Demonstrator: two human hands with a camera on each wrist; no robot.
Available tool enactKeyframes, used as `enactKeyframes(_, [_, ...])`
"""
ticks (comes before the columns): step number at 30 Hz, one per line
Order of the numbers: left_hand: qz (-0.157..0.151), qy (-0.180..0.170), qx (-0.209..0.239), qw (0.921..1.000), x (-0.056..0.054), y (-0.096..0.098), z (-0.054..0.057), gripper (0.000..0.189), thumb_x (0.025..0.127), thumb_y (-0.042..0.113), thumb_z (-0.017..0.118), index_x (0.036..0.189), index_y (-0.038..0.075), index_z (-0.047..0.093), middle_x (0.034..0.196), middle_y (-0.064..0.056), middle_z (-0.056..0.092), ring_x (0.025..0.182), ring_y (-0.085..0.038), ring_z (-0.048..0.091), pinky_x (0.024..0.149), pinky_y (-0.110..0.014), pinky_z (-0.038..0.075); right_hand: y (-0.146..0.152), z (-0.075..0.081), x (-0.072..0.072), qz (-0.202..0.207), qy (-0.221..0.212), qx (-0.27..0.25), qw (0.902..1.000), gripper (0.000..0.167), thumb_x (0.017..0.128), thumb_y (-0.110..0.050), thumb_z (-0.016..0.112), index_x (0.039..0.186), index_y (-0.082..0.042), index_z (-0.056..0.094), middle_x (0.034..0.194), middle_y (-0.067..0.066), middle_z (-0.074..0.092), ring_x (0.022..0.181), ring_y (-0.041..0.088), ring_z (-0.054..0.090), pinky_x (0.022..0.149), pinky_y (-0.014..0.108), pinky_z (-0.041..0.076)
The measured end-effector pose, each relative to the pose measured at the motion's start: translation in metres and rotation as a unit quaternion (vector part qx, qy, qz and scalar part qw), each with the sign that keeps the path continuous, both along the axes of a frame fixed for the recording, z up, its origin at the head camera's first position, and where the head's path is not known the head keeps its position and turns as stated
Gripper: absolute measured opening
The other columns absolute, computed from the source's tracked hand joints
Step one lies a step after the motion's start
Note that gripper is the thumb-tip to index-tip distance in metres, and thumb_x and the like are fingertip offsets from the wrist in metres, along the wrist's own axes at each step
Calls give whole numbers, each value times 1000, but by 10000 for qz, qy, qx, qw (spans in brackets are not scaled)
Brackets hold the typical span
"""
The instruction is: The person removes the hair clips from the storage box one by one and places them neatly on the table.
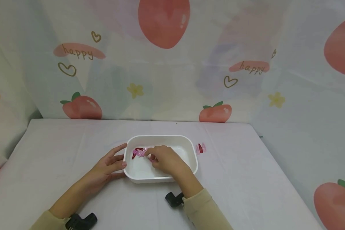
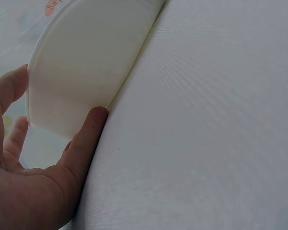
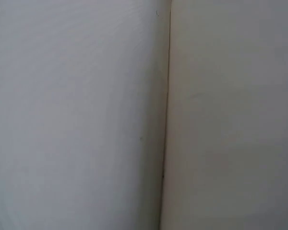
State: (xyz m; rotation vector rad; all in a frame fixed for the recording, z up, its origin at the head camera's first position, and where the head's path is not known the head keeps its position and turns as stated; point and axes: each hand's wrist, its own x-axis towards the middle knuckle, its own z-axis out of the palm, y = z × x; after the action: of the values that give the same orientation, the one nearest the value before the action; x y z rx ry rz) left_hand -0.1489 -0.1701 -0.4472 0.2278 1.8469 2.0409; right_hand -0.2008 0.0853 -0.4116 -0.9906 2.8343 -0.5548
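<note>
A white tray (image 1: 161, 179) sits on the table, with several pink and red hair clips (image 1: 138, 152) heaped at its left end. My left hand (image 1: 107, 166) touches the tray's left side with spread fingers; in the left wrist view, a thumb (image 2: 89, 136) lies against the tray wall (image 2: 86, 72). Reaching over the near rim, my right hand (image 1: 165, 159) is inside the tray, index fingertip at the clips and fingers bent. A bit of pink shows below its thumb; I cannot tell whether the fingers pinch a clip. The right wrist view shows the tray wall (image 3: 230, 120) without the hand.
Just right of the tray, a red clip (image 1: 200, 148) lies between two pink ones in a row on the white-covered table (image 1: 247, 179). Behind stands a printed fabric backdrop (image 1: 172, 73). Black wrist cameras (image 1: 173, 199) hang under both forearms.
</note>
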Motion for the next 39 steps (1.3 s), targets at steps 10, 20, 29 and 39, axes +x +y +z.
enactKeyframes(10, [37,-21,-86,10000,0,0,-1,70,100,12,60,158,26,24,157,-25,29,135,-40,45,99,-50,52,11,5,-9,-331,-1369,-1845,9727,45,83,3,66,124,-17,70,98,-3,70,84,14,62,69,26,53])
enactKeyframes(20, [35,-25,-8,10000,0,-1,-2,70,99,11,60,158,26,24,157,-25,29,134,-38,47,99,-49,52,29,20,-14,-461,-2774,-3750,8834,43,90,4,61,132,-5,63,101,12,63,83,22,65,81,37,61])
enactKeyframes(29, [68,-30,-45,10000,-1,-1,-2,70,99,12,61,157,26,25,156,-25,30,133,-38,48,99,-50,52,48,27,-20,-748,-2674,-4202,8639,39,92,4,62,130,-3,63,99,12,60,87,22,64,85,36,60])
enactKeyframes(39, [77,-110,21,9999,-1,-1,-3,70,99,13,62,156,29,26,156,-22,31,133,-36,48,100,-49,52,65,32,-27,-1042,-2665,-4827,8277,37,93,4,61,129,-3,61,100,10,58,87,20,64,86,35,60])
